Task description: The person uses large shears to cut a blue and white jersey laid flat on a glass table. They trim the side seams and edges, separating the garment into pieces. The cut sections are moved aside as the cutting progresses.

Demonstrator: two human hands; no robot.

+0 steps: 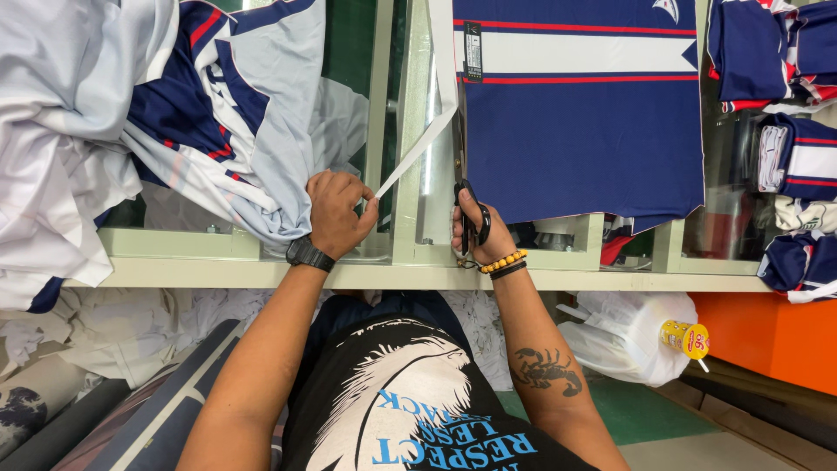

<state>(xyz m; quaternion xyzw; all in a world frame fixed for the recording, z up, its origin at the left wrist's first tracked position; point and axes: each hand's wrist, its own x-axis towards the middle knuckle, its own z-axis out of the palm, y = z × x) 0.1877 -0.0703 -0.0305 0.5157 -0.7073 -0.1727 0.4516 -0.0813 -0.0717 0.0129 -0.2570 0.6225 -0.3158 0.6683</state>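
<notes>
The white strip (414, 153), thin, limp and light, runs taut off the navy panel (584, 139) on the worktop (261, 272); we pinch its free end in our left hand (336, 214), right hand (475, 228) closed through scissors (462, 187).

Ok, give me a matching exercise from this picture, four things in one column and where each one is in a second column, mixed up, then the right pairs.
Things:
1. scissors
2. white strip
3. black watch
4. bead bracelet

Places:
A. on the left wrist
B. pinched in the left hand
C. on the right wrist
D. gripped in the right hand, at the edge of the navy fabric panel

Pairs: 1-D, 2-B, 3-A, 4-C
</notes>
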